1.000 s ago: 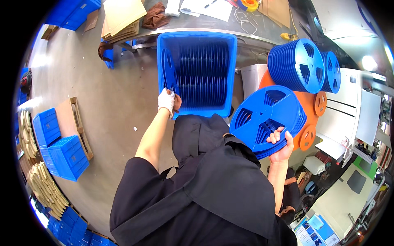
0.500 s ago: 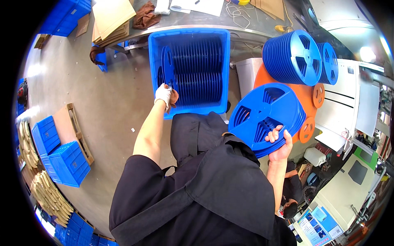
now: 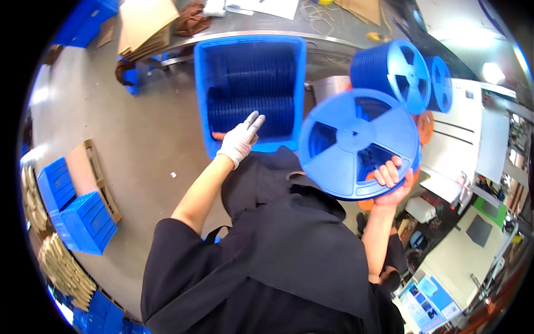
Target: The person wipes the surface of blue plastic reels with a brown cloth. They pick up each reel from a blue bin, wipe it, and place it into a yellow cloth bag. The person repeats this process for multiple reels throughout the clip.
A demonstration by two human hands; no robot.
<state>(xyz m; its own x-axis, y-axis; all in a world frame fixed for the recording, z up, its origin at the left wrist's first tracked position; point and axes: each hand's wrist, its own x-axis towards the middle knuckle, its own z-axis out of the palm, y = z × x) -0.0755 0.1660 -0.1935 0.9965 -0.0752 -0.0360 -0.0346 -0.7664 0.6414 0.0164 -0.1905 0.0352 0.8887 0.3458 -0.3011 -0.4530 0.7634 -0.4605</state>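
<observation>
My left hand [image 3: 238, 146], in a white glove with bare fingertips partly visible, hovers over the near edge of a blue plastic bin [image 3: 198, 92]. Its first fingers are stretched out and nothing shows in them. Inside the bin, blue slotted reels [image 3: 258, 75] stand on edge in two rows, packed side by side. On the right, my bare right hand [image 3: 392, 181] grips a stack of blue reels [image 3: 332, 171] by the lower right rim, fingers hooked through a cutout. The stack is tilted, its round face toward me.
More blue reels [image 3: 369, 67] stand in stacks beyond the held ones, with orange reels [image 3: 425, 127] beside them. A metal table [image 3: 256, 23] with cardboard sheets [image 3: 146, 22] runs behind the bin. Blue crates [image 3: 89, 222] and a pallet [image 3: 101, 181] are at left. Another person [image 3: 394, 259] is at lower right.
My left hand has moved right and its fingers have opened out. The reel that stood apart at the bin's left now sits with the rows. My right hand has shifted the held stack slightly up.
</observation>
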